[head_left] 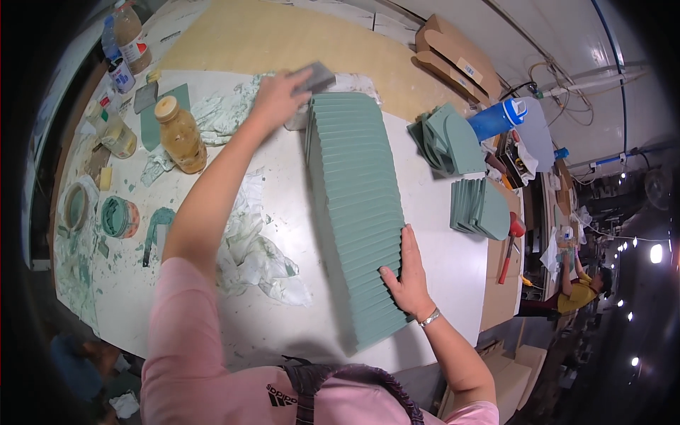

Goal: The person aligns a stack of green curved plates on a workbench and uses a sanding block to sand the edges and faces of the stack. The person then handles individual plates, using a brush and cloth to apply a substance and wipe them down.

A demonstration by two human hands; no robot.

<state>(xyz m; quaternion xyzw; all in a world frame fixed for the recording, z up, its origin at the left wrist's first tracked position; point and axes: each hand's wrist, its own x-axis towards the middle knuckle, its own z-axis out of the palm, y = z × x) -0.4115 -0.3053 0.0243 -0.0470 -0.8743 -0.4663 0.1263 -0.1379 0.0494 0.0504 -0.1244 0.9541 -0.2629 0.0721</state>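
A long green piece with a ridged top and a rounded far end [358, 205] lies lengthwise before me on the white table. It looks like many thin panels set side by side. Beyond its far left corner, my left hand [278, 103] grips a flat grey sanding block [316, 77]. The block's lower edge is close to the piece's far end; I cannot tell whether they touch. My right hand [411, 282] rests along the piece's right edge near its front, fingers stretched out and thumb over the ridges.
Left on the table [283, 237] are a brown-filled bottle [181, 136], an open tub of green paste [119, 217], a green-smeared spatula [157, 230] and crumpled white cloth [261, 265]. At right stand loose green panels [476, 207], a blue bottle [496, 120] and a red-handled tool [509, 248]. Another person [577, 292] works farther off.
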